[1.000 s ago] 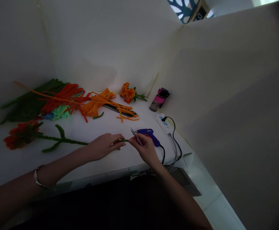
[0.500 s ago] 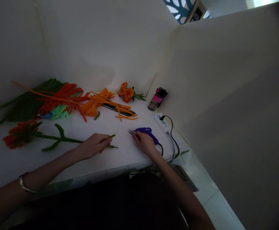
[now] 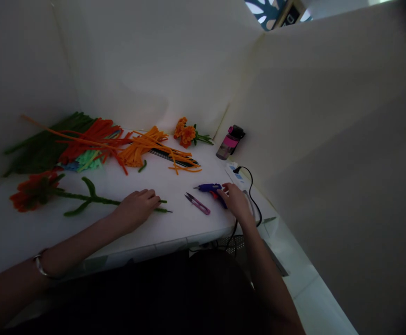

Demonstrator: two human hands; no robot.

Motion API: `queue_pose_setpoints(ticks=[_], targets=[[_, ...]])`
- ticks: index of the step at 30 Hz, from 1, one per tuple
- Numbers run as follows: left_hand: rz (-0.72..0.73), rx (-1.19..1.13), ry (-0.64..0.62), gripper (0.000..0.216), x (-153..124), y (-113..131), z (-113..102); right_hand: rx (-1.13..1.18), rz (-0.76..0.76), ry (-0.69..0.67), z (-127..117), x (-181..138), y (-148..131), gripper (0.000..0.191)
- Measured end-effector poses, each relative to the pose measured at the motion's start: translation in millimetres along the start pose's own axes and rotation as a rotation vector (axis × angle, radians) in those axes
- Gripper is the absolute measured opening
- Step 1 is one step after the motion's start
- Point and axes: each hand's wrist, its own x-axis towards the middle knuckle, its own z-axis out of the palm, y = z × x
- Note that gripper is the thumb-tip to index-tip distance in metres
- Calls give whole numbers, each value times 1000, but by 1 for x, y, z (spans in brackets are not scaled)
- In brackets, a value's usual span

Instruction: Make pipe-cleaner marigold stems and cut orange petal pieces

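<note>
My left hand rests on the white table, fingers curled over the end of a green pipe-cleaner stem whose tip sticks out to the right. That stem leads left to a red-orange pipe-cleaner flower. My right hand closes around the handle of a blue glue gun lying on the table. Small pink-handled snips lie loose between my hands.
Piles of green, red and orange pipe cleaners lie at the back left. A finished orange flower, a pink bottle and a white power strip with a black cord stand at the back right. White partition walls enclose the table.
My right hand put the snips down on the table and moved right onto the glue gun. My left hand drew the green stem back left and lowered it.
</note>
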Motion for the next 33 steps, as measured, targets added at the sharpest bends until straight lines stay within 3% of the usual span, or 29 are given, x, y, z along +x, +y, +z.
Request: queue_pose_setpoints(ticks=[4,7,14,17,20,22,24,25,27,30,33], targets=[[13,91,-24,19,6,3,11,29,50,-73,16,3,16,40],[59,125,-51,25,3,1,14,111,73,-133,22,7,26,32],[257,135,-115,32,-12,-19,10,508,196,-152,17,9,38,24],[192,135,-87,35,-10,-20,-17,787,209,-142,4,0,32,27],[-34,5,40,17,-3,-17,-65,1070,158,-191,-16,-14,19,29],[-106,-40,151,12,1,-14,-102,1228,113,-245,-30,-26,6,29],[-212,-395,338,17,1,-8,-133,1356,59,-300,-41,-40,-11,29],[-243,-622,331,21,-1,-4,-145,1412,30,-323,-46,-47,-20,29],[-257,-803,285,28,-7,8,-157,1496,-21,-364,-53,-61,-39,29],[-382,-1385,158,28,-23,33,-148,1632,-63,-478,-63,-80,-62,42],[-470,-1656,-15,36,-41,59,-116,1830,-76,-678,-69,-99,-76,51]])
